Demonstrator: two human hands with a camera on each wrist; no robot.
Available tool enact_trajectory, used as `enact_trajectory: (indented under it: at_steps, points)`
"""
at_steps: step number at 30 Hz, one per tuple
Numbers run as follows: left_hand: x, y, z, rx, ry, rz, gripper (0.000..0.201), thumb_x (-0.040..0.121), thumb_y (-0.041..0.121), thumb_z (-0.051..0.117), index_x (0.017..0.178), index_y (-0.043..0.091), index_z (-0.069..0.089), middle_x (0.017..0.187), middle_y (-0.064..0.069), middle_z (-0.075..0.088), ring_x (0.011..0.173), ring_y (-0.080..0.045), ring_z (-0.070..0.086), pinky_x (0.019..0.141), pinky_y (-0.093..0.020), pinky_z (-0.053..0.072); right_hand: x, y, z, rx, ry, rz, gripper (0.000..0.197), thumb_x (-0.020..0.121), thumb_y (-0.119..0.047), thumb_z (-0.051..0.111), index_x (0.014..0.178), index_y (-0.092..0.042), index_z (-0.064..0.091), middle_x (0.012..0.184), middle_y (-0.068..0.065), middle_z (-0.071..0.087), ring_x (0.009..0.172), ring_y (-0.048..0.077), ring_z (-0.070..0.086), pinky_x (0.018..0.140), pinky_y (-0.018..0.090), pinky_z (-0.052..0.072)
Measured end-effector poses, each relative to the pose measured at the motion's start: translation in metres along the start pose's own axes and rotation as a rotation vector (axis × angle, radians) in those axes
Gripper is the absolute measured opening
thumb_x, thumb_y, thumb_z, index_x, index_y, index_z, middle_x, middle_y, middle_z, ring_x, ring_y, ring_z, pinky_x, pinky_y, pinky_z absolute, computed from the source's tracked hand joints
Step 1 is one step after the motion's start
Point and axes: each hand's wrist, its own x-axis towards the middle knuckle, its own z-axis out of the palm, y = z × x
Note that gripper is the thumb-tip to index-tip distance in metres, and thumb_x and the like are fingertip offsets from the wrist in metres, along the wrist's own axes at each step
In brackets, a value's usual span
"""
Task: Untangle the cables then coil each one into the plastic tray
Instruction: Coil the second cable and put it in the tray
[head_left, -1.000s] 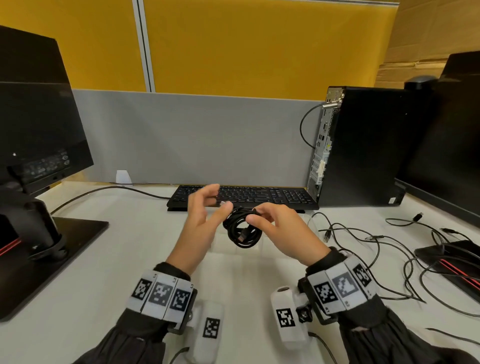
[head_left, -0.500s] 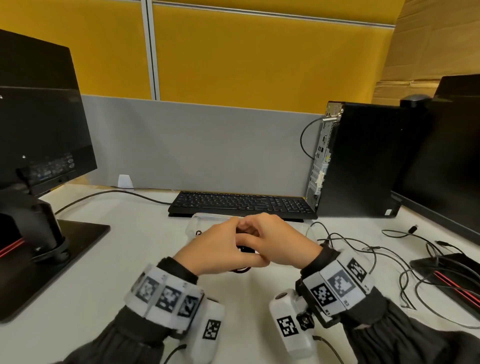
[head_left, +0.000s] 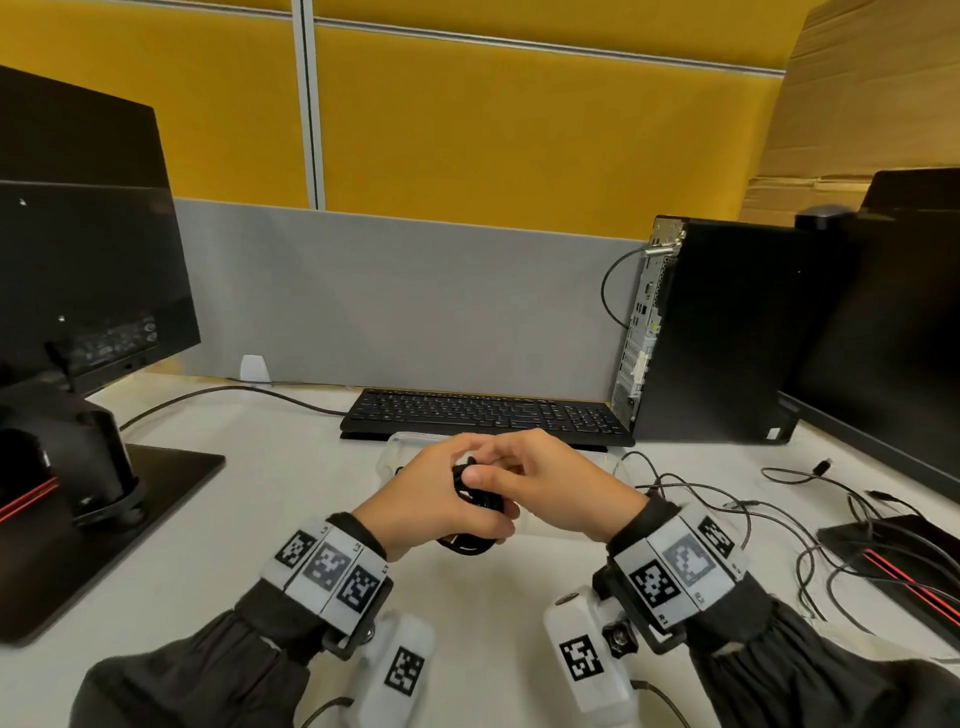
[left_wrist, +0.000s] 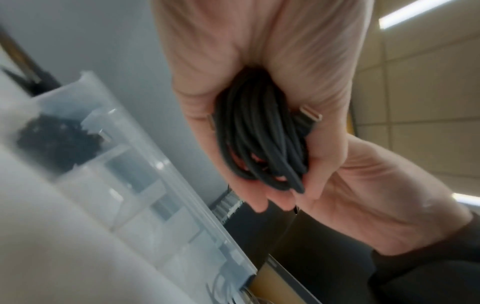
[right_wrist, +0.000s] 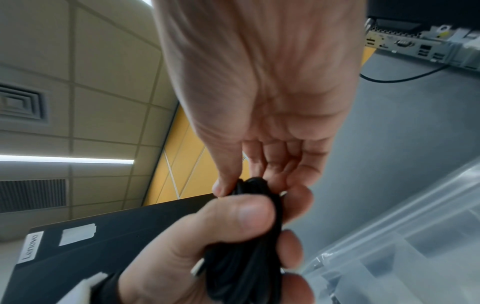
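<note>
A black cable wound into a small coil (head_left: 477, 500) is held between both hands just above the near edge of the clear plastic tray (head_left: 393, 453). My left hand (head_left: 457, 501) grips the coil (left_wrist: 259, 135) round its middle, thumb over it. My right hand (head_left: 501, 470) pinches the top of the coil (right_wrist: 255, 185) between thumb and fingertips. A metal plug end (left_wrist: 310, 114) sticks out beside the left palm. In the left wrist view the tray (left_wrist: 145, 185) has divided compartments, and one holds another black coiled cable (left_wrist: 57, 142).
A tangle of loose black cables (head_left: 737, 519) lies on the white desk to the right. A black keyboard (head_left: 483, 415) sits behind the tray, a PC tower (head_left: 727, 332) at back right, monitor stands (head_left: 104, 519) at left and at the far right.
Both hands have come down toward the tray with the coil. The left hand, open beside the coil a second ago, has wrapped round it.
</note>
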Motion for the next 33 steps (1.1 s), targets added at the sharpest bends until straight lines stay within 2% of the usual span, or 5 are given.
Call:
enact_trajectory:
  at_steps: [4,9,16,21,33]
  points:
    - [0.000,-0.004,0.002,-0.120,0.020,-0.008,0.049,0.065,-0.011,0.072,0.107,0.009,0.056,0.081,-0.014,0.070,0.069,-0.030,0.067,0.065,-0.038,0.057,0.002,0.000,0.000,-0.001,0.019,-0.006,0.012,0.092,-0.026,0.057,0.099,-0.020,0.065,0.093,0.008,0.071,0.074,0.022,0.065,0.075,0.037,0.053]
    - [0.002,-0.008,0.005,-0.084,0.174,0.016,0.072,0.056,0.007,0.072,0.120,0.030,0.048,0.098,-0.008,0.067,0.072,-0.027,0.070,0.073,-0.046,0.058,0.006,-0.001,0.002,-0.022,0.035,-0.038,0.016,0.091,-0.026,0.059,0.105,-0.019,0.063,0.094,0.000,0.068,0.085,0.013,0.064,0.080,0.030,0.052]
    - [0.017,-0.004,-0.002,-0.246,0.220,0.032,0.064,0.068,-0.010,0.071,0.122,0.013,0.047,0.097,-0.005,0.061,0.062,-0.018,0.067,0.060,-0.030,0.055,0.028,-0.003,-0.012,-0.154,0.053,-0.053,0.031,0.085,-0.028,0.068,0.114,-0.018,0.059,0.087,-0.015,0.057,0.075,-0.003,0.050,0.064,0.010,0.036]
    - [0.023,-0.007,-0.005,-0.367,0.164,-0.022,0.031,0.077,-0.009,0.066,0.103,0.003,0.054,0.075,-0.006,0.063,0.058,-0.021,0.063,0.065,-0.042,0.059,0.039,-0.004,-0.012,-0.179,0.006,-0.032,0.029,0.088,-0.027,0.064,0.115,-0.016,0.060,0.096,-0.006,0.061,0.083,0.006,0.054,0.071,0.014,0.042]
    - [0.035,-0.017,-0.008,-0.203,0.362,-0.030,0.055,0.073,-0.011,0.063,0.114,0.018,0.041,0.076,-0.005,0.061,0.042,-0.020,0.050,0.042,-0.026,0.042,0.053,-0.003,-0.006,-0.247,-0.053,0.035,0.044,0.090,-0.030,0.060,0.130,-0.013,0.053,0.125,0.005,0.061,0.112,0.015,0.056,0.096,0.026,0.044]
